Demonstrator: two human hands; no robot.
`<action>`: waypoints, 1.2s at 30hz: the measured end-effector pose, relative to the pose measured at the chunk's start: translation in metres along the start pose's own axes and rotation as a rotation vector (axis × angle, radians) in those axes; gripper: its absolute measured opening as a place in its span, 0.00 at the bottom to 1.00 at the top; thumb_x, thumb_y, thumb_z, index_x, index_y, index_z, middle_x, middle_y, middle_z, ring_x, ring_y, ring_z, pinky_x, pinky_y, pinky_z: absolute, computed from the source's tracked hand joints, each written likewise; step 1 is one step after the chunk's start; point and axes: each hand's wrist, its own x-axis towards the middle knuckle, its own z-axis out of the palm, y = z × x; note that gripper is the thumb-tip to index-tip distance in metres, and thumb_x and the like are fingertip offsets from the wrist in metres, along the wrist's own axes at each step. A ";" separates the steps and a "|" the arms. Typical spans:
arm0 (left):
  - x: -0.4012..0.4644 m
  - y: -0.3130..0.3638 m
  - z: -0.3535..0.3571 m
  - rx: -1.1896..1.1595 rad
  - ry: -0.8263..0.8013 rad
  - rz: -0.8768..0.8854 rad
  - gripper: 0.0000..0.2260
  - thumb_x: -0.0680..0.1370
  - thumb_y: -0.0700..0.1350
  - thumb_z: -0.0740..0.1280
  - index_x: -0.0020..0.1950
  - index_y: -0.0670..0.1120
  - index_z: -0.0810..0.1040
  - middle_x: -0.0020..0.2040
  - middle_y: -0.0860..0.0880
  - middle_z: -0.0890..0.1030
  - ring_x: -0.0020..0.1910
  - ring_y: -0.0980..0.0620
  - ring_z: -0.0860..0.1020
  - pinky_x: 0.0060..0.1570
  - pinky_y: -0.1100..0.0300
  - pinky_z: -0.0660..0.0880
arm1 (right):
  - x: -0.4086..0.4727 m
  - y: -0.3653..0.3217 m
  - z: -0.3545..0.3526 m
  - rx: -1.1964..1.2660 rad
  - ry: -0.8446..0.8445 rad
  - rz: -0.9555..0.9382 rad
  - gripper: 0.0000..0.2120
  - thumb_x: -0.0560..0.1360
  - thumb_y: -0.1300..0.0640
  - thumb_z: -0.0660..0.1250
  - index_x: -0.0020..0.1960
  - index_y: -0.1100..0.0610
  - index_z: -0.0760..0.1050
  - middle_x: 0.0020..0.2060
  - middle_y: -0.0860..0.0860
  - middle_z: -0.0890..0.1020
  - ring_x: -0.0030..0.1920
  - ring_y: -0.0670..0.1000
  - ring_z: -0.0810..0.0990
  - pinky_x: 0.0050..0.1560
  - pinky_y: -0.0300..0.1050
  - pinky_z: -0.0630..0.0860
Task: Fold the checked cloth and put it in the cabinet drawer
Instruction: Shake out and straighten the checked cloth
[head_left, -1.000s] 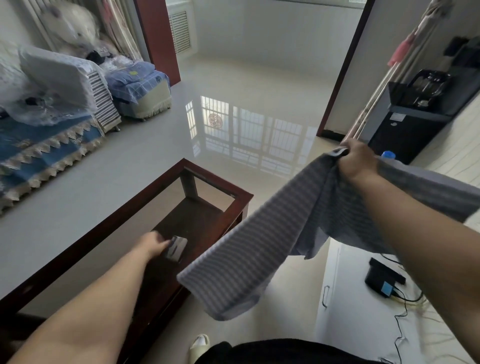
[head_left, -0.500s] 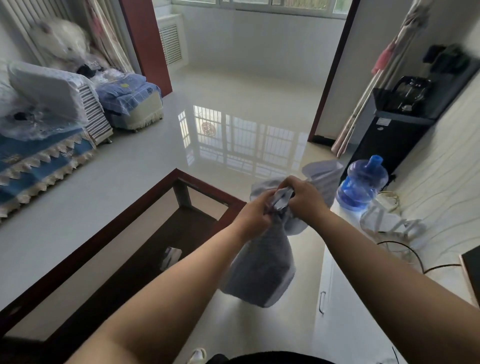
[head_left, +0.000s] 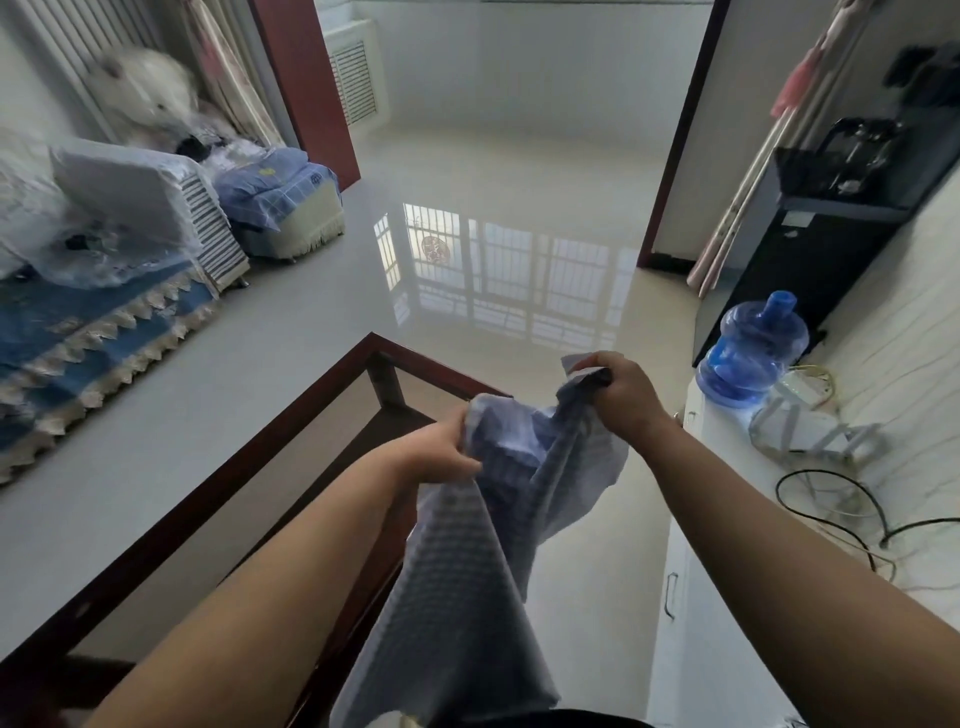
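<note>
Both hands gripped the cloth in mid-air, over the floor between the glass-topped bench on the left and the white cabinet on the right. Left hand pinched a bunched edge. Right hand was fisted on a corner, held higher and farther. Cloth sagged between them and hung down toward the near edge. Blue water jug stood on the cabinet's far end, cables nearer. Cabinet drawers were closed.
</note>
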 end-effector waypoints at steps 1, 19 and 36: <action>0.000 0.003 0.003 0.159 0.116 0.016 0.38 0.73 0.51 0.71 0.76 0.53 0.53 0.75 0.45 0.60 0.72 0.43 0.64 0.67 0.48 0.68 | -0.002 -0.006 0.004 -0.018 -0.031 -0.028 0.13 0.70 0.74 0.61 0.48 0.64 0.80 0.43 0.55 0.81 0.44 0.49 0.77 0.41 0.23 0.68; -0.011 0.078 -0.121 -0.388 1.122 0.221 0.16 0.77 0.47 0.62 0.31 0.42 0.72 0.30 0.46 0.72 0.30 0.51 0.67 0.33 0.59 0.64 | 0.010 -0.026 -0.088 0.001 0.546 0.095 0.17 0.77 0.64 0.61 0.65 0.65 0.69 0.47 0.60 0.80 0.48 0.54 0.78 0.57 0.44 0.73; -0.006 0.168 -0.006 -0.473 0.406 0.437 0.15 0.74 0.50 0.69 0.30 0.45 0.80 0.27 0.49 0.77 0.29 0.53 0.74 0.32 0.61 0.72 | -0.035 -0.064 -0.062 0.174 0.380 -0.150 0.13 0.75 0.61 0.67 0.58 0.54 0.71 0.35 0.48 0.78 0.35 0.39 0.78 0.39 0.33 0.76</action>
